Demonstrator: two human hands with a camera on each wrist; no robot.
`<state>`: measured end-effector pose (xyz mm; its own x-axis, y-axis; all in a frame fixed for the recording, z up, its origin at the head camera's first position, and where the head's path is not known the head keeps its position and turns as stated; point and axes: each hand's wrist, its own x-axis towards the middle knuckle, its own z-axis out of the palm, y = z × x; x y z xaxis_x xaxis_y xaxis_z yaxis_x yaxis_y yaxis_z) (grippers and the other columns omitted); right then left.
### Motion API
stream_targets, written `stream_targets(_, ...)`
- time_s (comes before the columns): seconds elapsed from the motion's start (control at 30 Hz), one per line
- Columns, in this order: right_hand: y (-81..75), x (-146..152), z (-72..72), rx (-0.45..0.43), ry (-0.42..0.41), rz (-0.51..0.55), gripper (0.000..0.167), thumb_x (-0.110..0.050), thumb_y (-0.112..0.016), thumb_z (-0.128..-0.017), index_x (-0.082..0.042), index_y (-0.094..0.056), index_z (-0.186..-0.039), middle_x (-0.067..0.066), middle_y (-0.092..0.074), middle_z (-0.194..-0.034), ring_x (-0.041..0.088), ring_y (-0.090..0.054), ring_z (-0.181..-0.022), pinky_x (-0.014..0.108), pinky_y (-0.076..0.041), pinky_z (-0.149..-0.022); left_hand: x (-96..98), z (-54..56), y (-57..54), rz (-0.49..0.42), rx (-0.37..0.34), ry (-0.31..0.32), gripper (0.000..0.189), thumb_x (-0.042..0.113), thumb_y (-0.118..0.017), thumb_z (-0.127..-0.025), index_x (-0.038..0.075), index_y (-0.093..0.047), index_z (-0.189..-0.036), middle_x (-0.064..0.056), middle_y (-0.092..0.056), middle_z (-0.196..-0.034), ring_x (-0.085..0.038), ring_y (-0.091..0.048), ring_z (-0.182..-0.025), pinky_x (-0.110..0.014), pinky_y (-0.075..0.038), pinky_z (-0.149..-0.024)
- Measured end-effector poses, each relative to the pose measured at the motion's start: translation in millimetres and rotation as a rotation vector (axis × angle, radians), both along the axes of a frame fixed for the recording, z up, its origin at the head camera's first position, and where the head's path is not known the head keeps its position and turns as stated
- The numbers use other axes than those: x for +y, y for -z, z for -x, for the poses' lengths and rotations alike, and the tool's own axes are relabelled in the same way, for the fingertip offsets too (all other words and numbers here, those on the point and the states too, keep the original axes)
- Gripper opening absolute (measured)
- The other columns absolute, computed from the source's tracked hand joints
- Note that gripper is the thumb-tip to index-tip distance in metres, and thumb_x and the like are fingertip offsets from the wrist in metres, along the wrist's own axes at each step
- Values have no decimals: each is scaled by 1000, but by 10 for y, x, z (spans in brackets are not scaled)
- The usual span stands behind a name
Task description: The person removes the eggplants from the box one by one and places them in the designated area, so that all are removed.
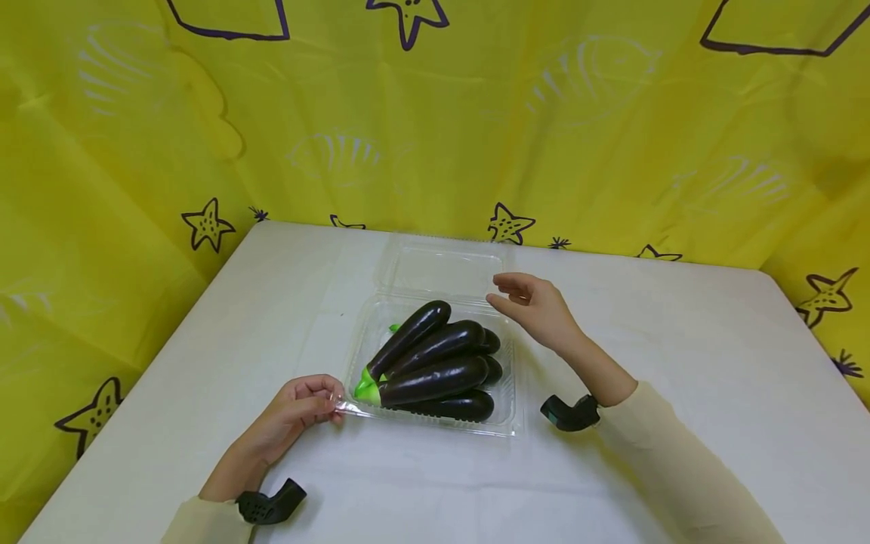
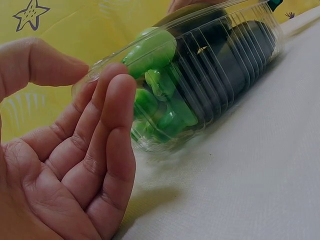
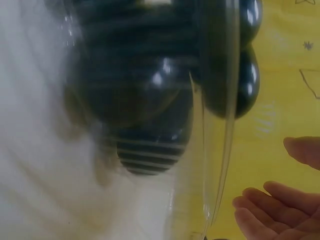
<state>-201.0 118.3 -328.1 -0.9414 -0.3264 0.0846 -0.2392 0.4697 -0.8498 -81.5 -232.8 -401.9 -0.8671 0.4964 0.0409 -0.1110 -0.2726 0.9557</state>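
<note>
A clear plastic clamshell container [image 1: 514,412] holds several glossy dark eggplants [image 1: 435,378] with green caps, piled over one another. Its transparent lid [image 1: 445,273] lies folded back, away from the person. At the front left corner my left hand [image 1: 299,412] pinches the rim between thumb and fingers. In the left wrist view, green caps [image 2: 150,52] show through the ribbed wall beside those fingers. My right hand [image 1: 540,313] hovers by the back right corner, near the hinge and lid, fingers loosely bent and holding nothing. The right wrist view shows dark eggplant ends [image 3: 150,145] through the plastic.
The container stands on a white-covered table [image 1: 646,325]. Behind it and at the sides hangs a yellow curtain [image 1: 435,113] with starfish and fish drawings. Each wrist wears a black camera [image 1: 569,413] on a band.
</note>
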Motion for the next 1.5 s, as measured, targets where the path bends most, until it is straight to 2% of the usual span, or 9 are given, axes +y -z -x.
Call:
stream_targets(0.2, -11, -56, -142, 34, -18, 31, 42, -16, -63, -87, 6, -53, -121, 21, -55, -120, 31, -51, -112, 39, -40, -95, 12, 9, 3, 7, -7, -2, 22, -5, -43, -86, 5, -61, -91, 1, -62, -80, -11, -59, -73, -25, -50, -72)
stream_targets(0.57, -6, -202, -510, 249, -71, 3, 35, -15, -71, -81, -4, -63, -113, 8, -63, -112, 23, -56, -107, 39, -43, -92, 16, 23, -6, -2, 2, -4, 20, -6, -42, -86, 3, -60, -91, 0, -62, -80, -12, -59, -74, -26, -50, -72)
stream_targets(0.63, 5, -215, -557, 303, -106, -10, 36, -15, -72, -79, -4, -63, -113, 7, -63, -111, 21, -56, -107, 38, -44, -90, 13, 20, -4, 2, -1, -3, 21, -6, -42, -86, 4, -60, -91, 0, -62, -80, -12, -59, -74, -26, -50, -72)
stream_targets(0.83, 70, -267, -699, 507, -285, -49, 44, -11, -76, -75, 1, -61, -114, 9, -62, -113, 21, -55, -107, 34, -47, -86, 4, 14, -8, 8, -3, -6, 22, -6, -42, -86, 5, -61, -91, 1, -62, -80, -11, -59, -74, -26, -50, -72)
stream_targets(1.1, 150, -325, -736, 656, -378, -119, 50, -12, -79, -70, 2, -59, -114, 9, -61, -112, 22, -55, -105, 31, -46, -87, 7, 14, -3, 5, -10, -10, 21, -6, -43, -85, 5, -61, -91, 1, -62, -80, -12, -59, -74, -25, -50, -72)
stream_targets(1.37, 167, -383, -762, 678, -448, -242, 47, -16, -75, -76, 1, -58, -117, 9, -58, -118, 21, -51, -111, 31, -42, -93, 10, 7, 3, 3, -5, -8, 22, -6, -43, -85, 5, -61, -91, 1, -62, -80, -11, -59, -74, -25, -50, -72)
stream_targets(1.5, 181, -413, -764, 704, -466, -267, 46, -15, -75, -76, 2, -58, -115, 11, -57, -118, 22, -51, -111, 31, -41, -93, 8, 5, 3, 8, -7, -12, 21, -5, -43, -86, 5, -61, -91, 1, -62, -81, -11, -59, -74, -26, -50, -72)
